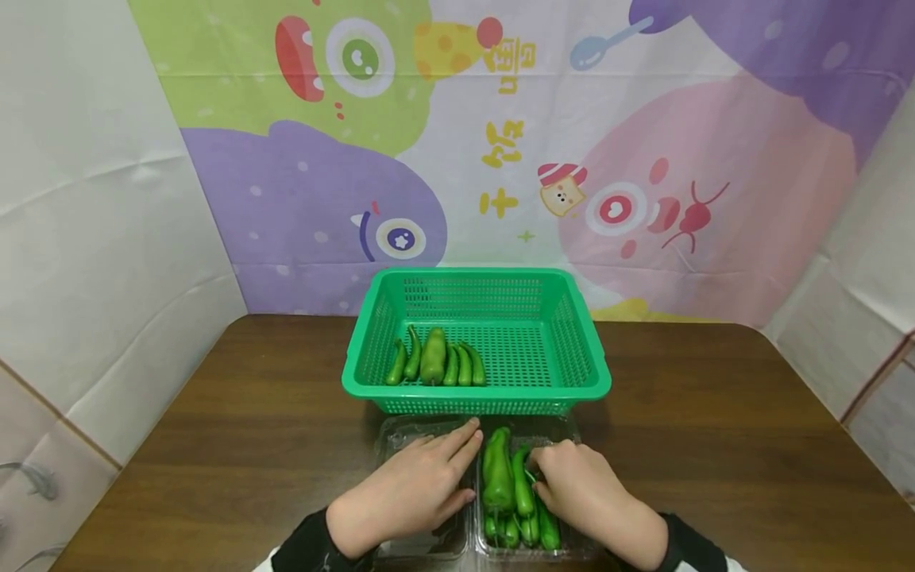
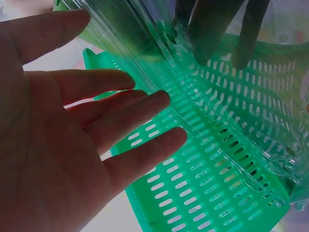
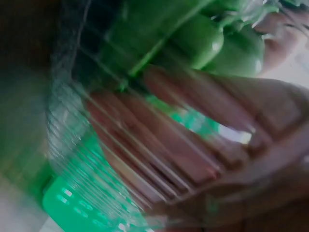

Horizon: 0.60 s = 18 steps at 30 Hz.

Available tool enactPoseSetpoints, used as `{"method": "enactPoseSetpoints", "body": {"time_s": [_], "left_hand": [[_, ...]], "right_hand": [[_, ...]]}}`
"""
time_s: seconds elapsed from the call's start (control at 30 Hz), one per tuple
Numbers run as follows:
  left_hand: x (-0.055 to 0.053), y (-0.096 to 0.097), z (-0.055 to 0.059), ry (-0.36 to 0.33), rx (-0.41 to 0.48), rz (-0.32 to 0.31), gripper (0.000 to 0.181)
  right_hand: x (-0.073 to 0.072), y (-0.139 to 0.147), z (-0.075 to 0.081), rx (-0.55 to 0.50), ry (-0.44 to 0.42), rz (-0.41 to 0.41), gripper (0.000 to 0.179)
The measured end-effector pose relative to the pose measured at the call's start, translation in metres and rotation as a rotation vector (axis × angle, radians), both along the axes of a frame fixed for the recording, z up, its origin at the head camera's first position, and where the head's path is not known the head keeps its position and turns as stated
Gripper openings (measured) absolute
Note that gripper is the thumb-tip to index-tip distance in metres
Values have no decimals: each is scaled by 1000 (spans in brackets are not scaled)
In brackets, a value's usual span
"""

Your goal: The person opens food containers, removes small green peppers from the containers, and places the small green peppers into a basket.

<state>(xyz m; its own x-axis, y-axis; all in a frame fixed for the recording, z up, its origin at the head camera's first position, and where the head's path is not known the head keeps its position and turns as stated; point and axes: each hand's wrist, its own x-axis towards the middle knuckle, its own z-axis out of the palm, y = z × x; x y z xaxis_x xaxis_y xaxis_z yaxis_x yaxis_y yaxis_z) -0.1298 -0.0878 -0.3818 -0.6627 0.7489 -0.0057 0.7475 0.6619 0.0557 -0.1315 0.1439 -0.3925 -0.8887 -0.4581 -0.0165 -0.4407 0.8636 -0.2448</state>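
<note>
Left hand (image 1: 411,494) and right hand (image 1: 589,486) working at a clear container (image 1: 395,433) of green peppers (image 1: 498,481).
The left hand is extending its fingers, nearly straight and grasping nothing, over the container's left part; the right hand is bending its fingers beside the peppers lying in the right part, but whether it is pinching one cannot be told. Just behind the container, a green basket (image 1: 572,392) is standing on the table (image 1: 243,445), with six more peppers (image 1: 433,357) resting inside; farther behind, a cartoon-printed cloth (image 1: 465,179) is hanging.
</note>
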Motion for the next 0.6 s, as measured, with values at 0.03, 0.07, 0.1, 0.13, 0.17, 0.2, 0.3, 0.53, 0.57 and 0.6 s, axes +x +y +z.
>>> {"method": "enactPoseSetpoints", "body": {"time_s": [0.03,0.07,0.1,0.13,0.17,0.2,0.3,0.53,0.57,0.6], "left_hand": [[0,0,0,-2,0,-1,63],[0,0,0,-2,0,-3,63],[0,0,0,0,0,-5,63],[0,1,0,1,1,-6,63],[0,1,0,3,1,-6,63],[0,1,-1,5,2,-7,63],[0,1,-1,4,3,-6,63],[1,0,-1,2,3,-2,63],[1,0,-1,3,3,-3,63],[0,0,-1,5,5,-4,63]], "right_hand": [[0,0,-1,3,-2,7,9],[0,0,-1,9,-2,12,11],[0,1,-2,11,-4,13,11],[-1,1,-3,15,-2,14,12],[-1,1,-3,16,-3,12,12],[-1,1,-4,18,0,13,13],[-2,1,-4,19,0,10,14],[-6,1,-3,-33,-86,13,15],[-7,2,-3,-47,-104,18,15],[-8,2,-4,-60,-122,22,15]]}}
